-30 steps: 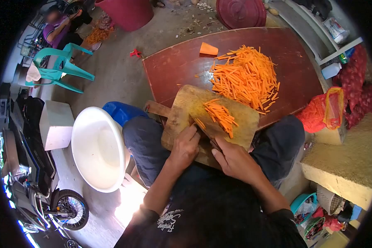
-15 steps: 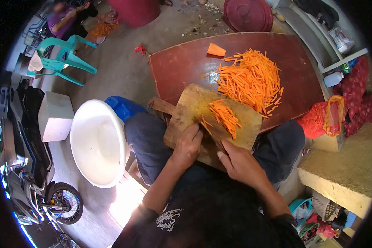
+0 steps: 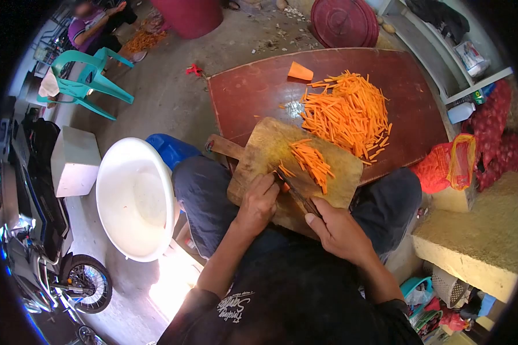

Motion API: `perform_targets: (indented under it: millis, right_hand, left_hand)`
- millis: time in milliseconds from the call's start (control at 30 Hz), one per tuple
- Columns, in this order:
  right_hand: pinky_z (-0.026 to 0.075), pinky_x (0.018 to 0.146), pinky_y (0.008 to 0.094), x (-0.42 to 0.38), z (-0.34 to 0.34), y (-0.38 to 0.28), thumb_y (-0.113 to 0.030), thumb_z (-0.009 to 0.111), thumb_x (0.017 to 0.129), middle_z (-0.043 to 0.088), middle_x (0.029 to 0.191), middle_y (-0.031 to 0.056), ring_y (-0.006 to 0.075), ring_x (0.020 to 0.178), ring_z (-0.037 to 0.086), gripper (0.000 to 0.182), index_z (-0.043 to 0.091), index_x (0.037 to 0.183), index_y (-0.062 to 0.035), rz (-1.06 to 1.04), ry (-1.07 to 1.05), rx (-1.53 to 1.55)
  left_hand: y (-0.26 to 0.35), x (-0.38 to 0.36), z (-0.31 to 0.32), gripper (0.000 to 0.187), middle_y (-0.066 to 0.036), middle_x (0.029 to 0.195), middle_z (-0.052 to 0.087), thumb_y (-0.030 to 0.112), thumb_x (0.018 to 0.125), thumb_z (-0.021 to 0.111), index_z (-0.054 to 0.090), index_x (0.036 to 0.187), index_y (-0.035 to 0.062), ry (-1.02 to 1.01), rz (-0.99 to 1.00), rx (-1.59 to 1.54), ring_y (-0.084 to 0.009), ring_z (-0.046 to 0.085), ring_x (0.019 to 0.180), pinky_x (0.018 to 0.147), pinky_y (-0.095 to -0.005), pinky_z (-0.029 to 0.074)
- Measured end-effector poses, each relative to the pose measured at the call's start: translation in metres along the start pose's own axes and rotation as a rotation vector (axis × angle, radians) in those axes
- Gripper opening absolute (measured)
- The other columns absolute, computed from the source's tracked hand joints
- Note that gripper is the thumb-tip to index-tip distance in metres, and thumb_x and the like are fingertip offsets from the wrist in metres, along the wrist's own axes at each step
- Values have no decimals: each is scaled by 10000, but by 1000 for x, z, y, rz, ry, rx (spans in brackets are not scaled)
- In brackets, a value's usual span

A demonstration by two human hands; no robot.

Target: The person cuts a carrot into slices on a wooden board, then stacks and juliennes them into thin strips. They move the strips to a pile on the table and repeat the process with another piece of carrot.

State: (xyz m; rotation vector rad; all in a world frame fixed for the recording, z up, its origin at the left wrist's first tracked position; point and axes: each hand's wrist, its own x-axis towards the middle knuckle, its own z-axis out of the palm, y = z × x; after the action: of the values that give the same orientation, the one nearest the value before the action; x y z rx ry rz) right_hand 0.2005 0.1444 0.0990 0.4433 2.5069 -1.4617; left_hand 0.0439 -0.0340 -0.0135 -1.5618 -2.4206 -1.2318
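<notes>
A wooden cutting board [image 3: 259, 146] rests across my lap and the edge of a dark red table [image 3: 253, 86]. My left hand [image 3: 258, 202] presses a small carrot piece against the board with curled fingers. My right hand [image 3: 338, 230] grips a knife [image 3: 296, 194] whose blade points toward the left fingers. A small heap of cut carrot sticks [image 3: 312, 160] lies on the board beyond the blade. A much larger pile of carrot sticks [image 3: 345, 112] covers the table behind it, with one carrot chunk [image 3: 300, 71] farther back.
A white basin [image 3: 133, 198] and a blue container [image 3: 170, 150] sit at my left knee. A red mesh bag [image 3: 449, 164] lies to the right. Farther off: a teal plastic chair [image 3: 86, 80], a seated person [image 3: 95, 26], a motorbike [image 3: 40, 247], red tubs [image 3: 342, 20].
The knife has shifted slightly along the board beside my left fingers, and my right hand has drawn back a little. The view has drifted slightly; the piles look the same.
</notes>
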Motion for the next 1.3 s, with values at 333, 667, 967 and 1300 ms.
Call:
perform_targets:
  millis: [333, 667, 967, 1300]
  right_hand:
    - [538, 830, 569, 22, 19, 10, -235, 598, 1126, 694, 989, 320, 545, 978, 688, 278, 574, 1265, 4, -2, 16, -129]
    - [521, 815, 578, 18, 16, 12, -231, 601, 1119, 682, 996, 332, 558, 969, 673, 269, 569, 1233, 11, -64, 77, -62]
    - [533, 822, 580, 25, 20, 19, -223, 595, 1120, 674, 992, 339, 567, 969, 669, 268, 575, 1245, 13, -74, 89, -85]
    - [535, 818, 558, 6, 8, 8, -222, 600, 1119, 672, 984, 331, 557, 946, 672, 266, 583, 1255, 6, -40, 48, 10]
  left_hand:
    - [-3, 3, 5, 211, -182, 999, 588, -107, 705, 679, 647, 898, -28, 31, 32, -15, -392, 613, 907, 785, -487, 537]
    - [-1, 3, 1, 235, -183, 984, 580, -108, 688, 679, 641, 905, -25, 35, 30, -33, -400, 607, 905, 780, -492, 538]
    - [-2, -1, 4, 339, -213, 1079, 652, -139, 689, 662, 695, 1017, -59, 90, 14, 2, -417, 657, 974, 842, -485, 572]
    - [-3, -2, 8, 310, -239, 1062, 624, -148, 726, 658, 701, 1024, -73, 115, -28, -16, -444, 658, 1027, 886, -505, 569]
